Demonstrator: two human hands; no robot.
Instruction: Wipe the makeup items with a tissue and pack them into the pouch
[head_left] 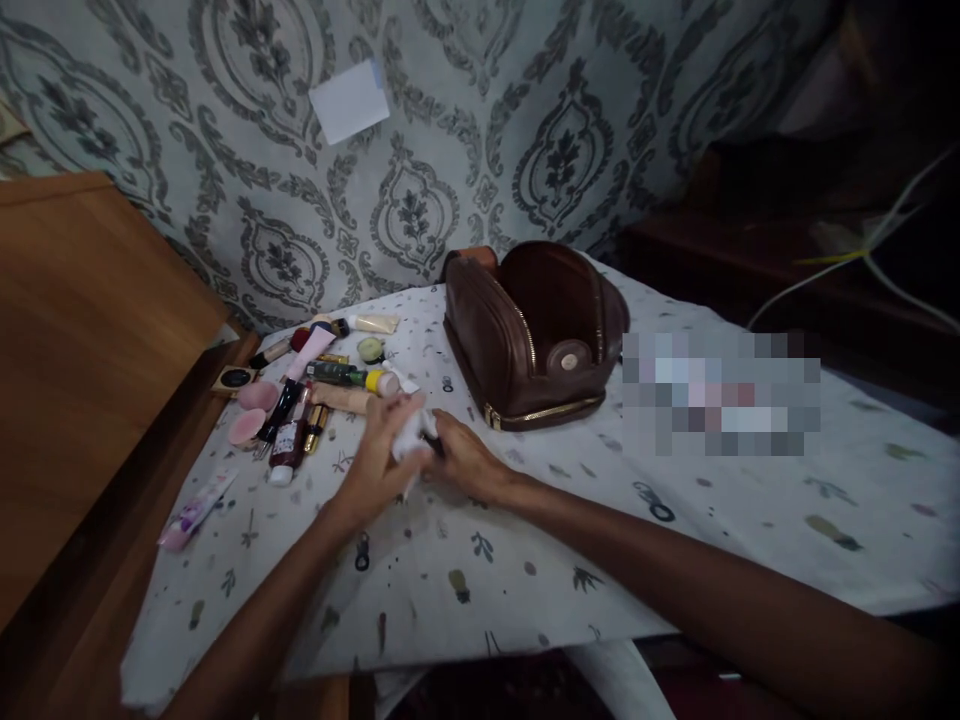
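My left hand (379,455) has its fingers wrapped round a crumpled white wipe or tissue (409,436), blurred by motion. Close against it, my right hand (471,458) grips a small dark object (433,446), mostly hidden by fingers and wipe; its kind cannot be made out. Both hands meet just above the patterned tablecloth. Beyond my left hand lie a green bottle (334,374), a yellow-and-white cap (382,382) and a beige tube (341,398). Behind my right hand a brown leather toiletry bag (480,335) stands unzipped, its dark inside showing.
Several cosmetics lie at the left, among them a dark red bottle (287,445), a pink round compact (247,428) and a pink-and-purple tube (196,512). A wooden panel (97,330) borders the left side. A pixelated patch (720,395) hides things at the right.
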